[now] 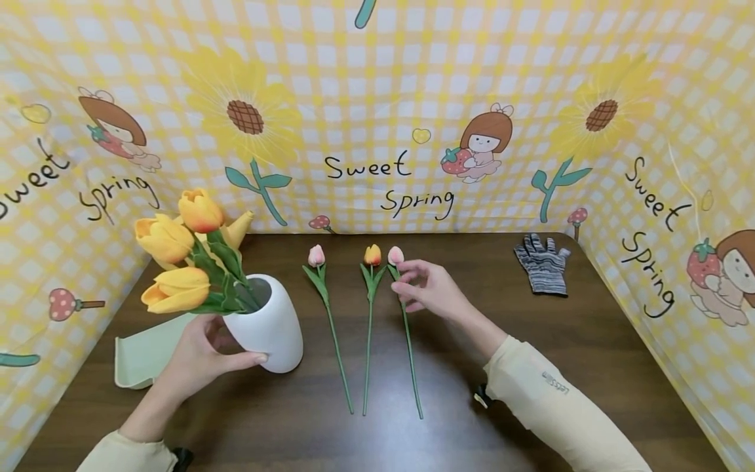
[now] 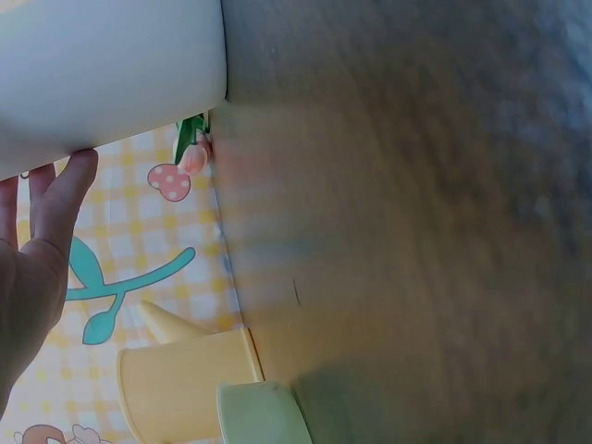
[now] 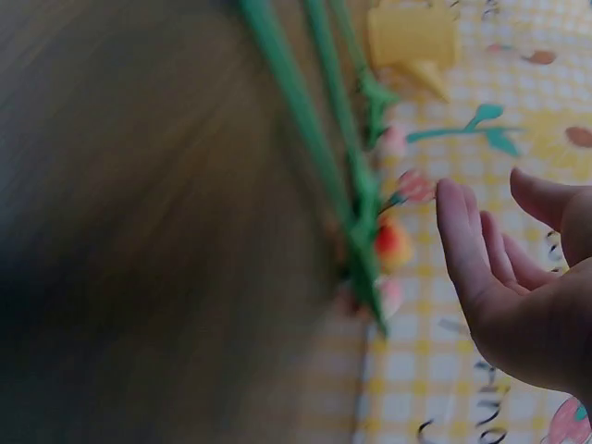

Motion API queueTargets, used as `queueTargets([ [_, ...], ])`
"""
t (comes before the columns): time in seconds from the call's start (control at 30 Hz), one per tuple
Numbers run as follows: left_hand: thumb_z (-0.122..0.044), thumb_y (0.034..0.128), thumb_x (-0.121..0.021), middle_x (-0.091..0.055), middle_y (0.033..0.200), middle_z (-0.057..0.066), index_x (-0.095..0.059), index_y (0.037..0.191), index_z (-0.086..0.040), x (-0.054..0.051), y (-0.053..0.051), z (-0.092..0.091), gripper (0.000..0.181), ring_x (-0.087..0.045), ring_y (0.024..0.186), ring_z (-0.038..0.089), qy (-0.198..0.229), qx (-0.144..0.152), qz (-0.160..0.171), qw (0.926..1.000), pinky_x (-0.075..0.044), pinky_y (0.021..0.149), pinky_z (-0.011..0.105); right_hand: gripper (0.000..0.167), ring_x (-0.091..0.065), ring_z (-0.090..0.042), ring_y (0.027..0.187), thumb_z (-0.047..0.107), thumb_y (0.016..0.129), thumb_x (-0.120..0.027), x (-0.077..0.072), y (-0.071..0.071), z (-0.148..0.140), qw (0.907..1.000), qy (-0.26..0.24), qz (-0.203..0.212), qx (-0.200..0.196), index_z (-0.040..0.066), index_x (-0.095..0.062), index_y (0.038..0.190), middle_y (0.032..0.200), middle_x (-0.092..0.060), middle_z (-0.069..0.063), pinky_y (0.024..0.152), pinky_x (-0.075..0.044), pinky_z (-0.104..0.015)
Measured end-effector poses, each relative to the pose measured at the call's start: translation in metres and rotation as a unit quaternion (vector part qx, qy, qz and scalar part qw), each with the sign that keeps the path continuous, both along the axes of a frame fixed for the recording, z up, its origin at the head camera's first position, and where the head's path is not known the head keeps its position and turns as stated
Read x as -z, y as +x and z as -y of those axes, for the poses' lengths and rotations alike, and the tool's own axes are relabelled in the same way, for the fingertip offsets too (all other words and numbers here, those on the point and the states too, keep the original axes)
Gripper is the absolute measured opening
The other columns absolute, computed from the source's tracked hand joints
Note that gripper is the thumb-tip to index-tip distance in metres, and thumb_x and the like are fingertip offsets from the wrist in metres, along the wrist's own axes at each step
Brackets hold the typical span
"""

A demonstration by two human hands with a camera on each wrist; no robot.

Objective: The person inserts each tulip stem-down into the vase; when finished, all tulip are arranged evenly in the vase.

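Note:
On the left, my left hand (image 1: 197, 354) grips a white vase (image 1: 282, 334), thumb across its front. The vase leans left, and several yellow-orange tulips (image 1: 177, 288) stick out of its mouth. In the left wrist view the thumb presses the vase wall (image 2: 111, 74); the other fingers are partly hidden. Three single tulips lie side by side on the table: a pink tulip (image 1: 316, 255), an orange tulip (image 1: 372, 255) and another pink tulip (image 1: 396, 254). Loosely bent and holding nothing, my right hand (image 1: 433, 288) hovers by the rightmost pink tulip. The right wrist view shows its fingers (image 3: 462, 240) apart from the stems.
A pale green tray (image 1: 147, 351) lies behind the left hand. The yellow watering can (image 1: 238, 229) stands at the back left, partly covered by the tulips. A grey striped glove (image 1: 542, 265) lies at the back right. Checked cloth walls (image 1: 354, 98) enclose the dark table (image 1: 472, 426).

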State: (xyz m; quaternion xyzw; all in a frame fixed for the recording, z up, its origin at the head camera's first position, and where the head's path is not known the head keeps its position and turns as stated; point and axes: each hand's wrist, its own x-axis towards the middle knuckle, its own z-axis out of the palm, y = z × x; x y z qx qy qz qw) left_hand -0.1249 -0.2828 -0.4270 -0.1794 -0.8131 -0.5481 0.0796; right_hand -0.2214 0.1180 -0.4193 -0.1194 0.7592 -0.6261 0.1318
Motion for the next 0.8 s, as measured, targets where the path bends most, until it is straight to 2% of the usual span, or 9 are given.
queueTargets([
  [0.2,0.008,0.0611,-0.094,-0.066,0.116,0.004,-0.054,0.134,-0.006,0.001,-0.001,0.000,0.084,-0.068,0.099,0.012,-0.008,-0.006,-0.006,0.9999,-0.062,0.075,0.027,0.053,-0.071,-0.031,0.087,0.018,0.092,-0.078,0.021,-0.007,-0.020,0.9928,0.084,0.083,-0.022,-0.004,-0.056,0.135,0.105,-0.070,-0.014,0.071,-0.064,-0.042],
  [0.4,0.009,0.0615,-0.094,-0.066,0.119,0.006,-0.054,0.135,-0.006,0.001,-0.005,-0.001,0.086,-0.068,0.101,0.013,0.000,0.009,-0.002,1.0000,-0.062,0.076,0.029,0.054,-0.070,-0.024,0.077,0.021,0.090,-0.079,0.031,-0.009,-0.028,0.9844,0.111,0.136,-0.016,-0.005,-0.057,0.131,0.099,-0.070,-0.014,0.066,-0.064,-0.038],
  [0.57,0.009,0.0618,-0.094,-0.065,0.119,0.005,-0.053,0.136,-0.005,0.001,-0.005,-0.001,0.086,-0.067,0.102,0.013,0.003,0.011,0.001,0.9999,-0.062,0.076,0.029,0.048,-0.070,-0.021,0.068,0.025,0.087,-0.083,0.033,-0.008,-0.026,0.9807,0.129,0.146,-0.018,-0.003,-0.063,0.120,0.088,-0.072,-0.013,0.062,-0.063,-0.036],
  [0.8,0.007,0.0615,-0.095,-0.066,0.118,0.004,-0.054,0.135,-0.006,0.000,0.000,0.000,0.086,-0.068,0.100,0.012,-0.008,-0.002,0.001,1.0000,-0.062,0.075,0.028,0.034,-0.067,-0.017,0.060,0.029,0.085,-0.085,0.033,-0.005,-0.015,0.9764,0.177,0.122,-0.027,0.002,-0.070,0.098,0.078,-0.068,-0.010,0.057,-0.062,-0.033],
])
